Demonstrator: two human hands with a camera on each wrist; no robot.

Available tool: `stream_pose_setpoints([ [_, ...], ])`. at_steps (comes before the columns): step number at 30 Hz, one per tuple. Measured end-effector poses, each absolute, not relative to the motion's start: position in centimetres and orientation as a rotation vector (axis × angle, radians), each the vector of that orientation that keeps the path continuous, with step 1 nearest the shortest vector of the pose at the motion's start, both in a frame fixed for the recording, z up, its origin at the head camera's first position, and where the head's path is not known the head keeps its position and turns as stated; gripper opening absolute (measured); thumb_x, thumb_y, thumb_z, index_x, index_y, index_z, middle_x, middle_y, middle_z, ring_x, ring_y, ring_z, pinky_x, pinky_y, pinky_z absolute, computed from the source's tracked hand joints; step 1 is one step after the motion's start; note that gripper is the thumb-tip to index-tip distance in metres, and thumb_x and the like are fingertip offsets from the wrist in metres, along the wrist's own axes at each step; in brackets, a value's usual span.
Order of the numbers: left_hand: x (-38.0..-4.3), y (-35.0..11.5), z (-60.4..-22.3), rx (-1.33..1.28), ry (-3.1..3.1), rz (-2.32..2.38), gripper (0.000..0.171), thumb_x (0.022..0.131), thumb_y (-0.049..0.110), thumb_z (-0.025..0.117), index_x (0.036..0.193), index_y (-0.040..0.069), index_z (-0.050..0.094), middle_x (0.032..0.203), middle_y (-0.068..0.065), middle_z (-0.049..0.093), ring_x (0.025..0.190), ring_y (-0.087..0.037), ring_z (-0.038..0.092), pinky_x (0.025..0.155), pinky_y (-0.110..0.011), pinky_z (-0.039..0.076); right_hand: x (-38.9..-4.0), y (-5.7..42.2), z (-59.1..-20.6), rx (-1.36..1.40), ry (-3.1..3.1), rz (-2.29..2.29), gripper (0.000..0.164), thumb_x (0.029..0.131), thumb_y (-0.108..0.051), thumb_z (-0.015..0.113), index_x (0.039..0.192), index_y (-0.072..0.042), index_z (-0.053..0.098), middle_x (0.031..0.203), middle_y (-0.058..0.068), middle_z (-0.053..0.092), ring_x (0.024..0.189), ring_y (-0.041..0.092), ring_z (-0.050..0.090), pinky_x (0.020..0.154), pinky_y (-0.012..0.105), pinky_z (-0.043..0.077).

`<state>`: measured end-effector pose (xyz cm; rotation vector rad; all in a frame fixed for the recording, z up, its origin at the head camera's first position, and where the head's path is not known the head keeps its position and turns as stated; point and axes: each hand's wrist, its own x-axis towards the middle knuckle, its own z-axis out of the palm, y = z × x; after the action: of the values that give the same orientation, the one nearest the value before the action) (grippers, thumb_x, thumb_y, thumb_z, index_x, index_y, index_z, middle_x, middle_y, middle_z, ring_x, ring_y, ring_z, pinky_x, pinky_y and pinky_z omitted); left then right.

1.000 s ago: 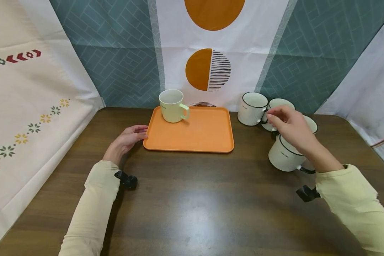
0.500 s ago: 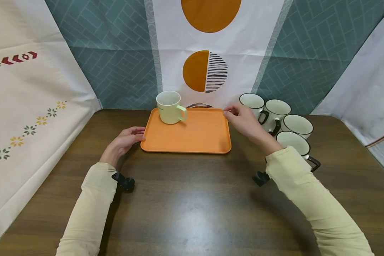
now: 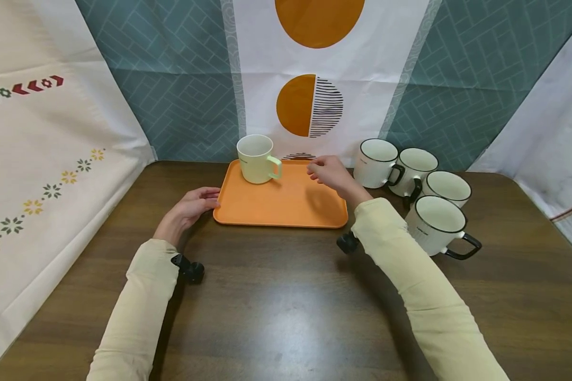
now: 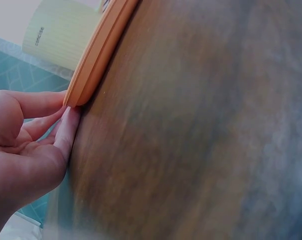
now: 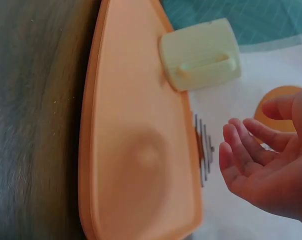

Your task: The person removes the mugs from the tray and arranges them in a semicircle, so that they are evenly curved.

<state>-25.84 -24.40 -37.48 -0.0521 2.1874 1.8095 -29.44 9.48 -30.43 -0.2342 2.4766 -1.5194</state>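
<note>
An orange tray (image 3: 281, 203) lies on the wooden table, and a pale green mug (image 3: 255, 164) stands upright at its back left corner, handle to the right. My left hand (image 3: 188, 211) pinches the tray's left edge; in the left wrist view the thumb and fingertips (image 4: 66, 100) meet at the rim. My right hand (image 3: 331, 174) is over the right part of the tray, holding nothing. In the right wrist view the fingers of the right hand (image 5: 271, 155) are loosely bent, apart from the green mug (image 5: 201, 55).
Several white mugs with black rims and black handles stand close together right of the tray; the front one (image 3: 436, 225) is beside my right sleeve (image 3: 410, 275). A patterned cloth (image 3: 171, 106) hangs behind the table, and a white embroidered cloth (image 3: 52, 174) borders the left side.
My right hand has moved left from above the white mugs to over the tray. My left hand stays at the tray's edge, and the green mug keeps its place.
</note>
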Motion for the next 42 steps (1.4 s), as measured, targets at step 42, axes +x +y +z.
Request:
stream_pose_setpoints([
  [42, -26.1, -24.2, -37.4, -0.128, 2.198, 1.817, 0.054, 0.094, -0.007, 0.051, 0.144, -0.010, 0.030, 0.141, -0.025, 0.037, 0.117, -0.025, 0.045, 0.106, -0.035, 0.037, -33.8, -0.4, -34.7, -0.177, 2.251, -2.062, 0.027, 0.096, -0.012, 0.047, 0.076, 0.003, 0.057, 0.069, 0.008, 0.054, 0.067, 0.019, 0.052, 0.079, 0.038, 0.049],
])
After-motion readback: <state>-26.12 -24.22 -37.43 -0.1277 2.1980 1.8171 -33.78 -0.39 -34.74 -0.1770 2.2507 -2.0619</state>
